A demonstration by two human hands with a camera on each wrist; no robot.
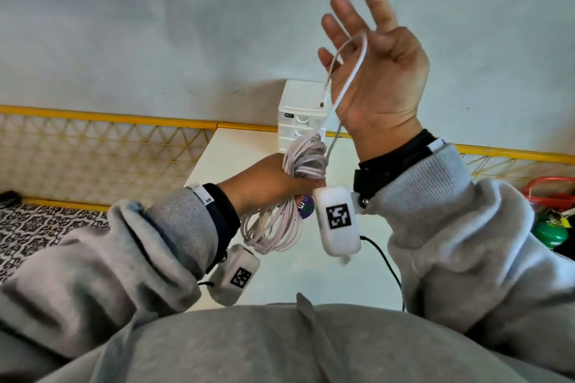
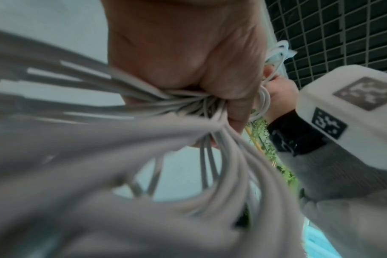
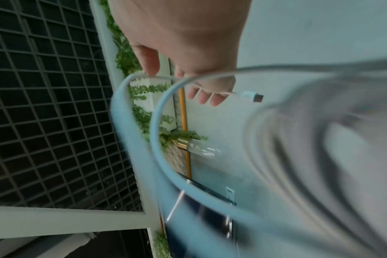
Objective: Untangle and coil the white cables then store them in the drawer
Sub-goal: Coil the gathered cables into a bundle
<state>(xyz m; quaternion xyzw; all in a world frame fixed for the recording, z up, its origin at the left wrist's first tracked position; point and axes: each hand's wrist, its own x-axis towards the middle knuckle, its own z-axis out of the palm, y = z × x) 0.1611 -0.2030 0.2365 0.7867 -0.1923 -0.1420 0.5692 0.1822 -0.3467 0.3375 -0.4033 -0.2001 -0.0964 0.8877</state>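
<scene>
White cables (image 1: 306,154), grey sleeves (image 1: 466,227), yellow railing (image 1: 93,118).

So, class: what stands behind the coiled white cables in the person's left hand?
Behind the coiled white cables stands a small white drawer unit on the white table. Its top and upper drawers show; the coil and a hanging cable end cover its lower part.

Soft, even light fills the head view, with faint shadows on the white table (image 1: 217,158) and wide-angle bending at the frame edges. Both wrist views are blurred up close: the cable loops (image 2: 99,139) smear across the lower left (nearly shapeless), and the cable (image 3: 320,139) blurs at the right.
</scene>
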